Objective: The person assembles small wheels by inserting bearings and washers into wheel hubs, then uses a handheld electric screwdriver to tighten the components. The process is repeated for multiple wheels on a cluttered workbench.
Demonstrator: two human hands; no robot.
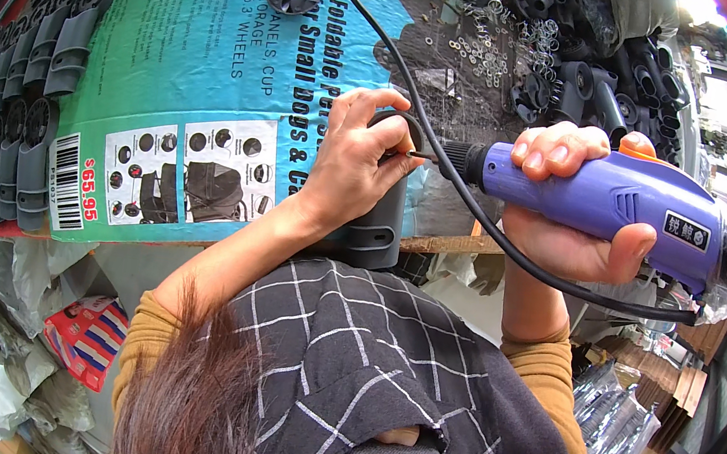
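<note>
Electric driver levelled at a grey part, centre of the frame.
Above the printed cardboard [115, 93], I have the purple driver [606, 199] right of centre, gripped in the right hand [554, 247]; its black cable [388, 42] crosses before the nose, so I'd clear it. The left hand [343, 169] closes over the grey plastic part [379, 229] at centre; I'd brace that firmly, keep the bit [422, 155] square, and ease the fingertips off before spinning.

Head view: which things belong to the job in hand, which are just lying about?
Job:
purple power driver, in right hand
grey part, under left hand
likely loose small hardware

Apparently lying about:
red striped package
stacked cardboard
</note>
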